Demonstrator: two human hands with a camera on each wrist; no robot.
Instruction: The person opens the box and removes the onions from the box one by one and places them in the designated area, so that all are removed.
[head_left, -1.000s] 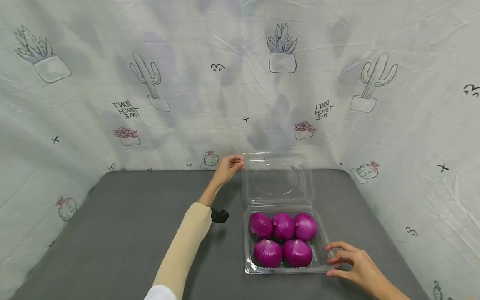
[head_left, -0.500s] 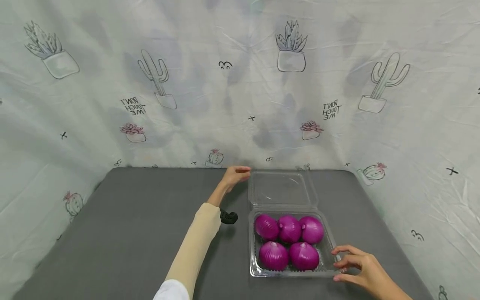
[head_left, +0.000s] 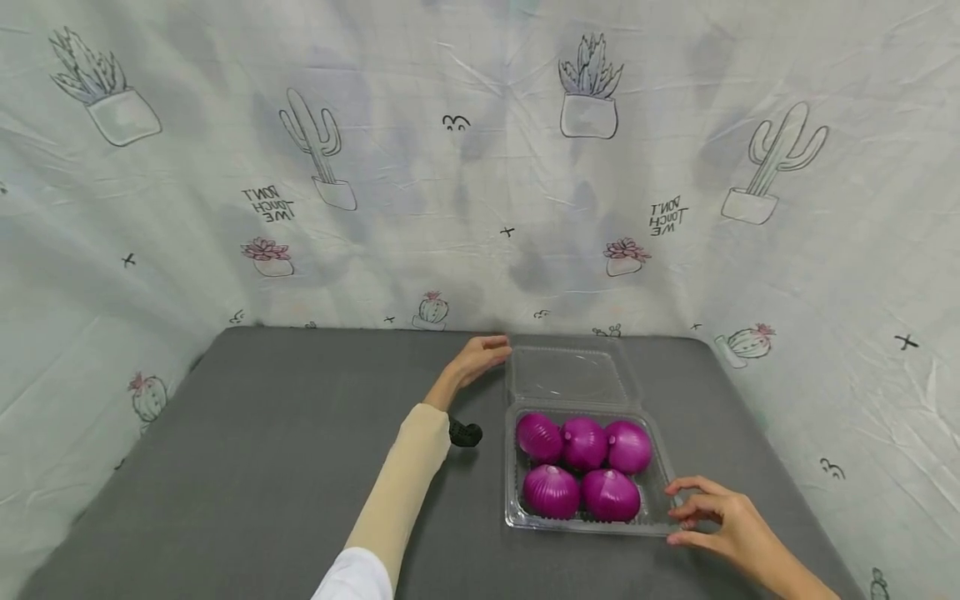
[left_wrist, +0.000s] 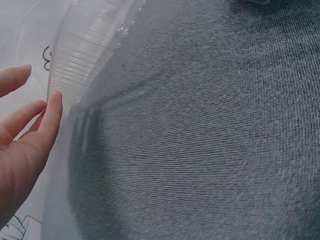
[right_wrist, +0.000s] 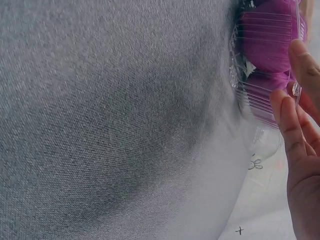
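A clear plastic clamshell container (head_left: 512, 500) stands on the table with its base full of several purple onions (head_left: 551, 492), set in two rows. Its hinged clear lid (head_left: 566, 371) lies tipped back behind the base. My left hand (head_left: 478, 358) is at the lid's far left corner, its extended fingertips touching the edge; in the left wrist view, the thumb stands apart from the lid (left_wrist: 82, 55). My right hand (head_left: 716, 521) holds the base at its near right corner, thumb and fingers curved about the rim, as the right wrist view also shows.
A grey cloth covers the table (head_left: 285, 467). Behind it and at the sides hangs a pale curtain (head_left: 420, 192) printed with potted cacti. A black strap-like piece (head_left: 465, 433) sits at my left wrist.
The lid has gone from partly raised to lying back lower. My left hand has moved down with it and loosened its pinch. The right hand keeps its place at the base corner.
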